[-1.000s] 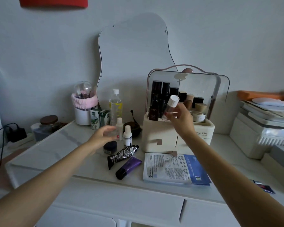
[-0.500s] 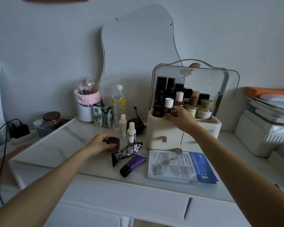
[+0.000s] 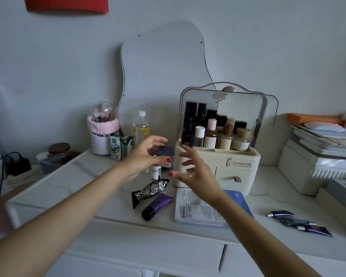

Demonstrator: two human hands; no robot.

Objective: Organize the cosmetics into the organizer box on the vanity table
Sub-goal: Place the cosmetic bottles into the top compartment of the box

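The cream organizer box point(image 3: 238, 172) stands at the middle right of the vanity table point(image 3: 68, 180), its clear lid raised, with several bottles in its top tray. My left hand point(image 3: 146, 156) holds a small dark jar point(image 3: 165, 153) in the air just left of the box. My right hand point(image 3: 196, 172) is open with fingers spread, in front of the box and close to the jar. On the table lie a black patterned tube point(image 3: 150, 188), a purple tube point(image 3: 158, 204), a small white bottle point(image 3: 155, 172) and flat sachets point(image 3: 200, 208).
A wavy mirror point(image 3: 164, 76) leans on the wall. At the left are a brush holder point(image 3: 102, 134), green cartons point(image 3: 121, 148), a clear bottle point(image 3: 141, 126) and a lidded jar point(image 3: 58, 152). Small tubes point(image 3: 300, 222) lie at the right front, near stacked white boxes point(image 3: 318, 156).
My right hand has let go of the white-capped bottle, which now stands in the box, and pulled back open. My left hand has lifted the dark jar off the table toward the box.
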